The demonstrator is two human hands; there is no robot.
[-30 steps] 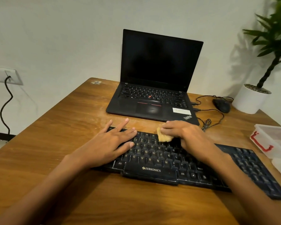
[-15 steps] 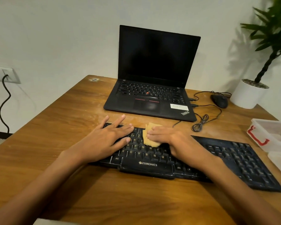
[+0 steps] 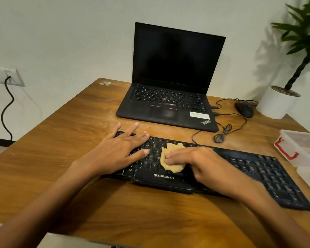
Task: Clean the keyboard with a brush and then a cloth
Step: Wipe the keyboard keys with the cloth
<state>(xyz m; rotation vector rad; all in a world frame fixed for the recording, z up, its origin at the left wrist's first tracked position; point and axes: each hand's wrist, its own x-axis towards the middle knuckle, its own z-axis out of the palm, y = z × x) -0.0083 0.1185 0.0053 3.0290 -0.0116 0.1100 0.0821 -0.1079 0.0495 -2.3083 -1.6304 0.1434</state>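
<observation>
A person's right hand (image 3: 200, 163) presses a small yellow cloth (image 3: 170, 164) onto the letter keys of a black keyboard (image 3: 258, 169), at centre frame, just above the brand badge on its front edge. The fingers lie nearly straight across the cloth, pushing it flat against the keys rather than clutching it, a hold suited to wiping. The left hand (image 3: 122, 151), fingers spread and extended, rests flat on the keyboard's left end and grips nothing; it appears to be there to pin the board against the push of the wipe.

The keyboard lies across the lower middle of a wooden table (image 3: 61, 140), its number pad running toward the lower right. No brush is in view, which suggests the cloth stage of the job is in hand, with the right-hand keys apparently yet to be reached.

Behind, at upper centre, an open laptop (image 3: 168, 104) with a dark screen stands clear of the work. A wired mouse (image 3: 244, 109) and a white plant pot (image 3: 276, 104) sit at upper right, and a clear plastic box (image 3: 301, 147) with a red latch sits at the right edge.
</observation>
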